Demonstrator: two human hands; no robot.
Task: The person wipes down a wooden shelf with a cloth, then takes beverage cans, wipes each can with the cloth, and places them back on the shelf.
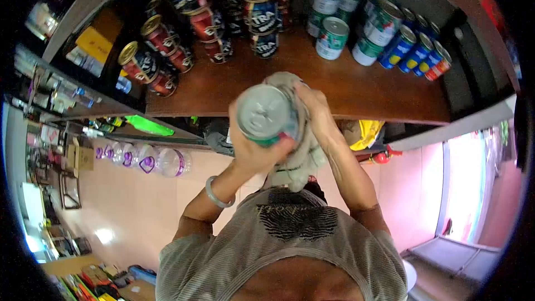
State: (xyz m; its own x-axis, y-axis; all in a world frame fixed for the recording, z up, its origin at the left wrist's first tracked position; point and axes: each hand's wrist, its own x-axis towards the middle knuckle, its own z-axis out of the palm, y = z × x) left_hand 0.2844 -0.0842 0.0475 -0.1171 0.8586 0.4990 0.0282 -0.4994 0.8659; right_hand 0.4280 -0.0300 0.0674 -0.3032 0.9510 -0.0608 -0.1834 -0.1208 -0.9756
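1. While the left hand (249, 151) is clamping around a green pull-tab drink can (264, 112), the right hand (316, 110) is holding a pale cloth (304, 166) against its side.
2. The can is hanging between both hands, near the wooden shelf (214, 90).
3. Its metal wall is probably feeling stiff, slippery and fairly weighty; below the rim, it is offering the best hold.

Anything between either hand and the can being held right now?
Yes, on the right side: the pale cloth lies between the right hand and the can. Nothing visible stands between the left hand and the can; that bare grip appears to be directly on it.
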